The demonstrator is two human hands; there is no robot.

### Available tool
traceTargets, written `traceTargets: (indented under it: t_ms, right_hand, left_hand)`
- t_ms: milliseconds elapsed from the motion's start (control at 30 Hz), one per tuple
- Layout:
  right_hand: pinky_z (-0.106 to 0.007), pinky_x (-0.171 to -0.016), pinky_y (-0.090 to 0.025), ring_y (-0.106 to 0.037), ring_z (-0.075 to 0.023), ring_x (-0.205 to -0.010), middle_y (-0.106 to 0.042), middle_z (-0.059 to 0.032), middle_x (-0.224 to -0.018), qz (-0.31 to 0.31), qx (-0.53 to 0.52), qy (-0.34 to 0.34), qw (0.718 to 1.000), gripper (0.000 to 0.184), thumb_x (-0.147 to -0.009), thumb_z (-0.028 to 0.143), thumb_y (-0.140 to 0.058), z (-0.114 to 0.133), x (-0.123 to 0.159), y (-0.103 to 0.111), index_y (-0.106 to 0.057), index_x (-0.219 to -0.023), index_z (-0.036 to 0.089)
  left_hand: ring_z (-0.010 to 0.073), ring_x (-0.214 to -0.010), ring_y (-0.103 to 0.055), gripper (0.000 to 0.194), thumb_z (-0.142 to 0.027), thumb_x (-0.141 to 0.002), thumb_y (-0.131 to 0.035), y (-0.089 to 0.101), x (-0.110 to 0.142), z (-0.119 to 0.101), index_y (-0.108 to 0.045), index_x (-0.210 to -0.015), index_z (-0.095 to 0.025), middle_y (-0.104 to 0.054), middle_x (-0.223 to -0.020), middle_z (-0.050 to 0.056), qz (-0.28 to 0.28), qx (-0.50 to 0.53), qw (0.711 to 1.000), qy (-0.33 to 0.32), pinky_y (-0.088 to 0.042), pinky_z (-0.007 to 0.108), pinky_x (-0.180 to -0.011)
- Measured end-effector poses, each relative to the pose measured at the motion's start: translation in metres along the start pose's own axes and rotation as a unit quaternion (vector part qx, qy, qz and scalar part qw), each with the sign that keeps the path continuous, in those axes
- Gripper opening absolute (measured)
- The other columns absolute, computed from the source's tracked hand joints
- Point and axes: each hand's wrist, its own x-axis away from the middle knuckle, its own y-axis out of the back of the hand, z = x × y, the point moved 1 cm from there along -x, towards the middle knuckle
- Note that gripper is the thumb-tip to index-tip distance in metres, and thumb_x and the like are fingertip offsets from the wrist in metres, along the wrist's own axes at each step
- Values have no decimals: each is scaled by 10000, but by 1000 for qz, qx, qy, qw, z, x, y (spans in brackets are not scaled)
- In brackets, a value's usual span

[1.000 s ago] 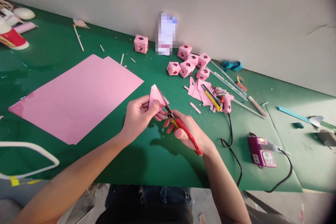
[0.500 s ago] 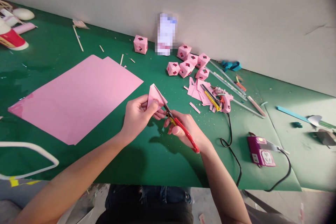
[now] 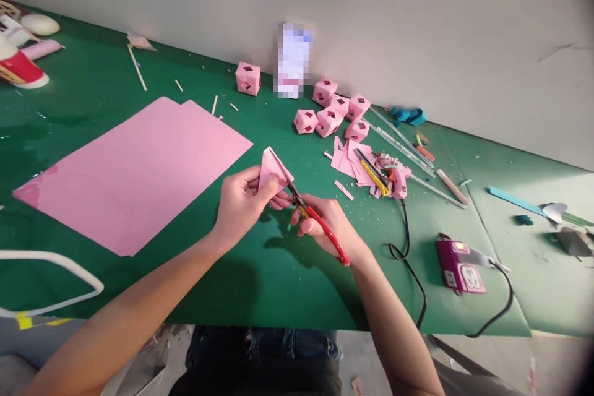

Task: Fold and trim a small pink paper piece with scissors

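A small folded piece of pink paper (image 3: 269, 168) is pinched in my left hand (image 3: 244, 198), thumb on top. My right hand (image 3: 327, 223) grips a pair of scissors (image 3: 325, 232) with red handles. The blades lie along the paper's right side, pointing up and left. Beyond my hands sit several pink paper cubes (image 3: 329, 120) with diamond-shaped holes. A lone pink paper cube (image 3: 248, 79) stands left of the pixelated phone-like screen (image 3: 293, 60). Large pink paper sheets (image 3: 139, 179) lie flat to the left of my left hand.
Pink paper scraps (image 3: 346, 161) lie to the right under a yellow utility knife (image 3: 372, 172) and a pink glue gun (image 3: 399, 178). Its black cord runs near a purple power adapter (image 3: 461, 267). Clear glue sticks (image 3: 403, 148) lie behind. A white curved frame (image 3: 60, 260) is at left.
The scissors' handles have shifted slightly up and left, along with my right hand. The paper stays in my left hand, its tip a touch farther left.
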Motion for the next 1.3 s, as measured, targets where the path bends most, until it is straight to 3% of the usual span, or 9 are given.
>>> traceTargets:
  t_ms: [267,400,633,867,1300]
  right_hand:
    - [-283,-630,-469,-575,-160,-637,-630,-12,-771,-2,-20,-17,1000,847,-700,999,-532,4,-3,0,-646,-899,184]
    - [-278,-611,-466,-542,-153,-626,-606,-4,-758,-2,-27,-25,999,870,-700,996,-550,0,-4,-2,-676,-967,177]
    - [-258,-569,-397,-484,-130,-578,-522,33,-686,-21,-21,-10,1000,873,-723,978,-560,-9,-7,-3,-713,-1014,169]
    - [-255,-563,-351,-453,-127,-566,-485,42,-625,-26,-9,-11,1000,831,-745,967,-566,-9,-9,-4,-708,-919,167]
    - [-243,-535,-279,-375,-111,-565,-431,47,-628,-19,-27,-9,999,847,-769,951,-568,-10,-13,-5,-726,-1004,153]
  left_hand:
    - [176,-541,-742,131,-268,-880,-709,0,-2,0,-745,-797,-173,-757,-636,23,0,3,1000,-4,-639,247,-518]
    - [176,-543,-746,146,-290,-878,-719,1,-2,0,-744,-794,-173,-755,-634,19,2,7,1000,-5,-638,244,-519]
    - [180,-544,-754,170,-300,-901,-711,3,-2,1,-744,-796,-171,-759,-637,19,1,9,1000,-10,-641,240,-526]
    - [179,-522,-745,154,-265,-893,-717,4,-3,2,-741,-780,-163,-751,-623,19,1,15,1000,1,-639,239,-515]
    - [172,-509,-745,136,-226,-887,-709,7,-5,4,-738,-771,-161,-745,-617,0,5,32,999,11,-630,218,-494]
